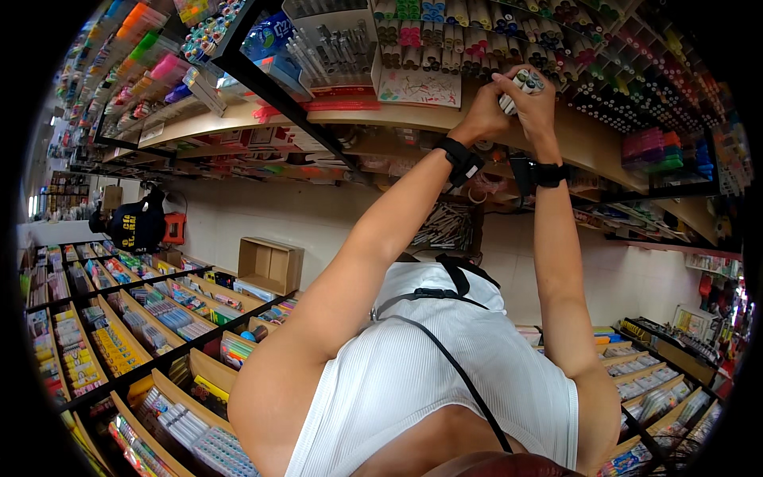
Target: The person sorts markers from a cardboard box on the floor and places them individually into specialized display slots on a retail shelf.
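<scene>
Both my arms reach up to the shelf of markers. My right hand [538, 110] is closed round a small bunch of white markers [520, 84], their round ends facing up. Close against it on the left, my left hand [483, 115] has its fingers curled at the side of the same bunch; its fingertips are partly hidden, so what it grips is unclear. Just beyond my hands, rows of capped markers [429, 36] stand packed in a rack, with many more marker ends [628, 99] showing to the right.
A wooden shelf edge [588, 139] runs below my hands. A black shelf post [262, 83] stands left, near a clear holder of silver pens [330, 52]. On the floor are an open cardboard box [270, 266] and a bin of loose markers [447, 226]. Pen-filled racks [119, 334] stand behind me.
</scene>
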A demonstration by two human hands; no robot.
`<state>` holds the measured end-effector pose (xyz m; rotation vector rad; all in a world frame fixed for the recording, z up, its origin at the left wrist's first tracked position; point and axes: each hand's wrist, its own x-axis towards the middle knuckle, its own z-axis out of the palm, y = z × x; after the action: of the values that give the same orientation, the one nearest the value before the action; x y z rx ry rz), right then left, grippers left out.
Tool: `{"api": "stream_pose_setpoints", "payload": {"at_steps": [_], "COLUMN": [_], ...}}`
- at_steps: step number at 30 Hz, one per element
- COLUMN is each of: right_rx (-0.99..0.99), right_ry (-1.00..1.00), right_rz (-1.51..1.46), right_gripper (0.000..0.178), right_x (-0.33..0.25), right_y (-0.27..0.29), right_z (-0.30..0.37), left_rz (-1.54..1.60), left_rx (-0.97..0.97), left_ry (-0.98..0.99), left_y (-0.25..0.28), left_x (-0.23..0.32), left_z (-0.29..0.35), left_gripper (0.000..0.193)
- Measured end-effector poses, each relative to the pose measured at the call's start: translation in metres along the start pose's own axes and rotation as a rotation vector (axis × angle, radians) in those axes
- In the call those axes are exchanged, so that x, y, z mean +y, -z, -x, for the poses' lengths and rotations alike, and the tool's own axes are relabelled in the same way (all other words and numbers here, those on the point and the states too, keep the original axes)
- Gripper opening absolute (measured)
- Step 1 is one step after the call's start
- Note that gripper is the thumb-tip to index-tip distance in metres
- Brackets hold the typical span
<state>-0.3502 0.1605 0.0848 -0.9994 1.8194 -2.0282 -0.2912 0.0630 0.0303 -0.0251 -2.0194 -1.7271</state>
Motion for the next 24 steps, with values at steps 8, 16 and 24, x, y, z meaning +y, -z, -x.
{"api": "stream_pose_setpoints", "payload": {"at_steps": [8,16,24], "right_rx": [0.027,0.047,0.032], "right_ry": [0.053,0.067,0.058], "right_rz": [0.054,0.084,0.077], "right_gripper": [0.016,0.015,0.014], "right_x": [0.003,0.01,0.004], "right_y": [-0.003,-0.003,-0.005], "right_z": [0.001,-0.001,-0.001], "left_rz": [0.061,0.05,0.054], "left_rx": [0.016,0.012,0.035], "left_ry": [-0.026,-0.031,-0.021], "left_y": [0.0,0.0,0.0], "left_x": [-0.011,-0.011,-0.01], "left_z": [-0.003,-0.003,-0.002], "left_gripper": [0.036,0.029,0.028]}}
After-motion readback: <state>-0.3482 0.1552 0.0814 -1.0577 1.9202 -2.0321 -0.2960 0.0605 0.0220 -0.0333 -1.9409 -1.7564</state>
